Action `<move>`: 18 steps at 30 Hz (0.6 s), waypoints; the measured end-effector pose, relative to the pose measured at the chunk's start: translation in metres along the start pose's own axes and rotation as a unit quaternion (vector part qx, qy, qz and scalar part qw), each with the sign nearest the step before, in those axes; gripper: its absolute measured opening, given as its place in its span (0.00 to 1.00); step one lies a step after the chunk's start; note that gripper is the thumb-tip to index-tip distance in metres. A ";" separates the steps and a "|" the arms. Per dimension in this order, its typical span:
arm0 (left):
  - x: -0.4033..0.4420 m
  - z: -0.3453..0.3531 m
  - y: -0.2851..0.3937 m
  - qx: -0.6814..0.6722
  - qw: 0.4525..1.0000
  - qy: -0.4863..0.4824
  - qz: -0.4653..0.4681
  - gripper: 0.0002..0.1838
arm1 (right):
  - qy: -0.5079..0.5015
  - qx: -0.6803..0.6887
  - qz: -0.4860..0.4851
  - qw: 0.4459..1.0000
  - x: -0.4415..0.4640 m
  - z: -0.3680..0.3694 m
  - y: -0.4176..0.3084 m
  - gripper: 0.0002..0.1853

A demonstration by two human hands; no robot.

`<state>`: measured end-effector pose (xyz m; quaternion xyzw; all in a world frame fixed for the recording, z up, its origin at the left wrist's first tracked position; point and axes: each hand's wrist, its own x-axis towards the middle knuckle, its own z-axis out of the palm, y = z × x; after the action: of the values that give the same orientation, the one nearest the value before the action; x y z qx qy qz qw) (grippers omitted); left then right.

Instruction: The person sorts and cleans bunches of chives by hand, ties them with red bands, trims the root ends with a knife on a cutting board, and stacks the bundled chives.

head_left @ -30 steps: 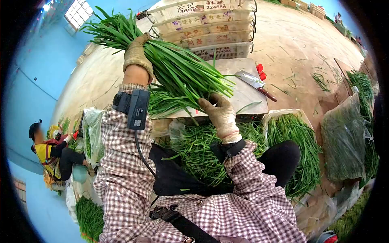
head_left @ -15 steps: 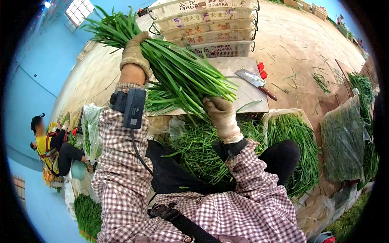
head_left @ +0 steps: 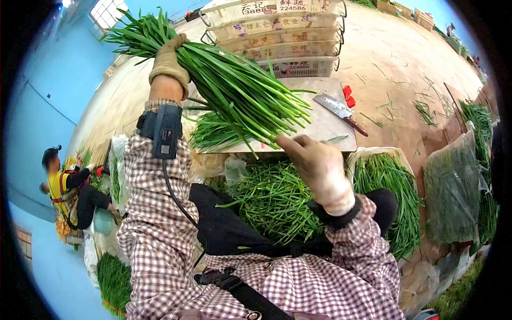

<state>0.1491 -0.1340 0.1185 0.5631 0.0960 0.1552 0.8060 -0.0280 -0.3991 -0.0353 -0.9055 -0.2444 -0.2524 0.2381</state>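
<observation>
1. At the far left, shows a seated person [head_left: 65, 186] in a yellow vest, with a window [head_left: 108, 13] high on the blue wall above.
2. Lower down, near the checked left sleeve [head_left: 154, 224], shows an upright green bundle [head_left: 113, 280]; above it, has a clear bag [head_left: 118, 173] with greens inside.
3. Grips the bunch of greens [head_left: 229, 88] in the gloved left hand [head_left: 169, 60], fingers closed around it near the leafy end. Holds it aloft at a slant, leaf tips to the upper left, pale stem ends to the lower right, over the desk [head_left: 322, 128].
4. Beneath the bunch, on the left part of the desk, shows loose greens [head_left: 213, 133]. Just beyond the desk, has stacked crates [head_left: 277, 37].
5. Between the knees, below the desk, shows a heap of cut greens [head_left: 277, 197].
6. Reaches the gloved right hand [head_left: 317, 168] toward the stem ends, forefinger extended, other fingers bent. Cannot tell whether fingertips touch or pinch any stem.
7. On the desk's right side, shows a cleaver [head_left: 335, 108], handle over the edge, near red objects [head_left: 349, 96].
8. Beside the right knee, has an open bag of greens [head_left: 386, 181].
9. Farther right, shows a plastic-wrapped pile [head_left: 453, 186].
</observation>
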 end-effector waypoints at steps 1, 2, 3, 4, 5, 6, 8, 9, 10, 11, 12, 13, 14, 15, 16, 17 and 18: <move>0.000 0.003 -0.002 -0.008 1.000 -0.009 -0.003 0.11 | -0.042 -0.011 0.004 0.999 0.014 0.003 -0.002 0.18; 0.004 0.003 -0.007 -0.018 0.999 -0.037 -0.008 0.11 | -0.049 -0.023 0.016 0.998 0.025 0.014 0.001 0.19; 0.000 0.006 -0.009 -0.027 0.998 -0.051 -0.019 0.10 | -0.057 -0.035 0.025 0.997 0.032 0.028 0.006 0.20; -0.003 0.008 -0.010 -0.026 0.998 -0.061 -0.020 0.10 | -0.058 -0.026 0.004 0.998 0.036 0.034 0.013 0.21; -0.006 0.011 -0.012 -0.026 0.997 -0.070 -0.022 0.10 | -0.060 -0.017 -0.018 0.998 0.039 0.036 0.020 0.22; -0.011 0.014 -0.012 -0.027 0.998 -0.063 -0.009 0.10 | -0.062 -0.008 -0.040 0.997 0.041 0.037 0.024 0.22; -0.020 0.013 -0.012 0.019 0.998 -0.062 -0.013 0.12 | -0.077 -0.032 -0.083 0.993 0.037 0.035 0.022 0.24; -0.024 0.014 -0.013 0.051 0.997 -0.059 -0.004 0.12 | -0.084 -0.043 -0.101 0.990 0.036 0.033 0.021 0.24; -0.026 0.016 -0.013 0.042 0.997 -0.055 -0.017 0.12 | -0.092 -0.100 -0.085 0.987 0.031 0.058 0.034 0.21; -0.028 0.016 -0.014 0.032 0.998 -0.053 -0.030 0.12 | -0.112 -0.127 -0.079 0.982 0.031 0.054 0.031 0.20; -0.029 0.019 -0.015 0.022 0.998 -0.051 -0.043 0.13 | -0.131 -0.153 -0.073 0.977 0.034 0.048 0.028 0.18; -0.029 0.020 -0.017 0.018 0.997 -0.056 -0.052 0.12 | -0.149 -0.180 -0.068 0.970 0.036 0.045 0.028 0.17; -0.030 0.021 -0.018 0.014 0.996 -0.061 -0.061 0.12 | -0.091 -0.160 -0.099 0.978 0.036 0.050 0.033 0.12; -0.034 0.022 -0.019 0.012 0.995 -0.065 -0.069 0.11 | -0.090 -0.148 -0.100 0.980 0.033 0.053 0.036 0.11; -0.037 0.023 -0.017 0.007 0.994 -0.047 -0.098 0.11 | -0.091 -0.135 -0.101 0.981 0.031 0.057 0.036 0.10; -0.030 0.020 -0.023 0.029 0.994 -0.035 -0.097 0.11 | -0.092 -0.121 -0.101 0.983 0.028 0.062 0.037 0.09; -0.020 0.015 -0.032 0.051 0.994 -0.022 -0.095 0.11 | -0.072 -0.121 -0.127 0.982 0.016 0.074 0.041 0.06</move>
<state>0.1402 -0.1647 0.0938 0.5954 0.1390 0.0602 0.7890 0.0326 -0.3843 -0.0950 -0.9051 -0.3415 -0.2421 0.0747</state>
